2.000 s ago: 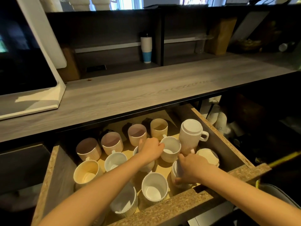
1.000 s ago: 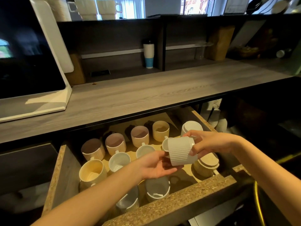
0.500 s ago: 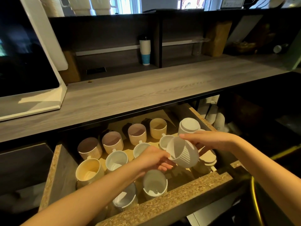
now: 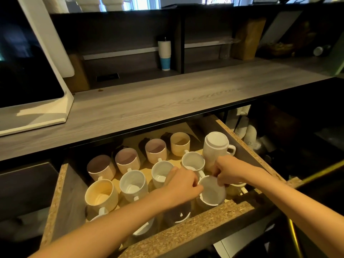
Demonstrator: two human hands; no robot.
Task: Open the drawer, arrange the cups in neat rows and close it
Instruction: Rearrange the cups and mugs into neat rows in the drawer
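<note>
The drawer [image 4: 188, 233] is pulled out below the counter and holds several ribbed mugs, cream and white, mostly upright in rows. Both hands are on one white mug [image 4: 212, 192] near the front right, mouth up. My left hand [image 4: 181, 184] grips its left rim and my right hand [image 4: 228, 171] pinches its right rim. An upside-down white mug [image 4: 216, 146] stands at the back right, stacked on another. A further mug at the front right is partly hidden behind my right wrist. My left forearm covers the front-row mugs.
A grey wood counter [image 4: 167, 101] overhangs the drawer's back. A white-framed screen [image 4: 28, 75] stands on it at the left, and a white and blue cup stack [image 4: 164, 54] on the shelf behind. Stacked paper cups [image 4: 245, 127] sit right of the drawer.
The white mug was held up and tilted above the drawer; it now sits mouth up, lowered into the front right area, with both hands on its rim.
</note>
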